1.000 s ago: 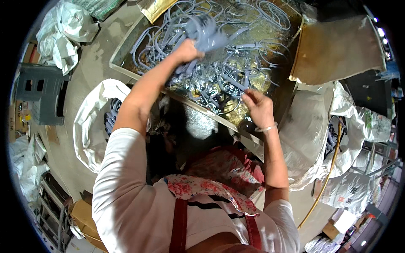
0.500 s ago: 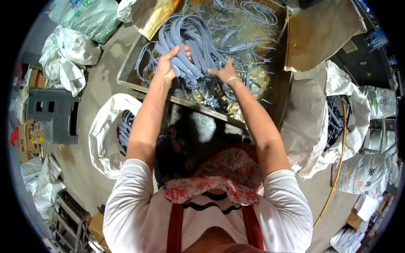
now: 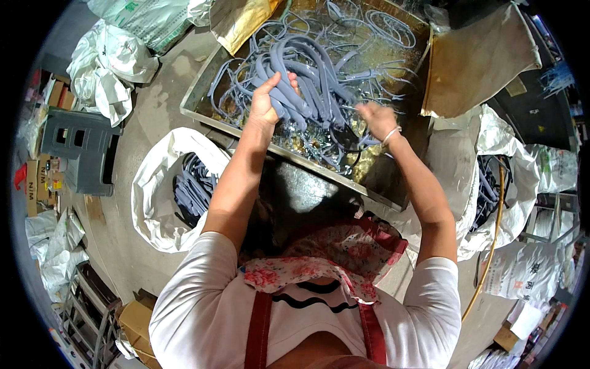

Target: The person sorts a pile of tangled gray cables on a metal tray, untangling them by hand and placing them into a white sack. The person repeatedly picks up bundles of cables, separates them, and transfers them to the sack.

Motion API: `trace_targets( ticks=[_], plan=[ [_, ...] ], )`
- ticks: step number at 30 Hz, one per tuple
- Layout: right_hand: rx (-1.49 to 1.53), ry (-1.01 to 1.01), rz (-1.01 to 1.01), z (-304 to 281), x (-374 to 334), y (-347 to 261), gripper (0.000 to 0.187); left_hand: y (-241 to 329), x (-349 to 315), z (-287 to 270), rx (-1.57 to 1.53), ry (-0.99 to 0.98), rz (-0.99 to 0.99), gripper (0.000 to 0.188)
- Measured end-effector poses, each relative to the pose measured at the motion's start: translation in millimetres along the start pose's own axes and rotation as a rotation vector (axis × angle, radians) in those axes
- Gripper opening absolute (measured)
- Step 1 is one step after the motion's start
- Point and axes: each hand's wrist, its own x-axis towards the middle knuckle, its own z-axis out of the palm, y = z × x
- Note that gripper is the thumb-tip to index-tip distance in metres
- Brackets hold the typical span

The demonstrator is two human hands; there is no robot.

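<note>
My left hand [image 3: 268, 103] is closed around a thick looped bundle of grey-blue flexible strips [image 3: 307, 74], thumb on the near side. The bundle is held over a shallow metal tray [image 3: 289, 157] of water, where more thin strips [image 3: 390, 31] lie tangled. At the bundle's right edge is my right hand [image 3: 380, 120], blurred, its fingers curled in a pinch. What they hold cannot be made out. Below those fingers a thin dark loop [image 3: 350, 147] shows over yellowish lumps in the water.
White sacks holding dark and grey strips stand on the floor, one left [image 3: 144, 203] and one right [image 3: 522, 184]. A grey plastic stool [image 3: 86, 150] is at far left. Brown sheet [image 3: 479, 61] leans at the tray's right side. A yellow-brown rod [image 3: 491, 258] stands by the right sack.
My right hand has moved right, away from the bundle's lower end, its fingers now curled rather than extended. My left hand keeps its hold on the bundle. The whole view has shifted slightly.
</note>
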Motion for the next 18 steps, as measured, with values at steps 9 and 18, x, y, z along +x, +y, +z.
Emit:
trace_targets(
  ticks=[9, 18],
  plan=[
    [-0.469, 0.183, 0.2, -49.8, -13.7, 8.9, 0.06, -3.2, -3.8, 8.0, 0.029, 0.089, 0.017, 0.033],
    [0.558, 0.195, 0.43, -38.0, -3.2, -7.4, 0.027, -11.4, -7.3, 22.8, 0.093, 0.077, 0.039, 0.032]
  ],
)
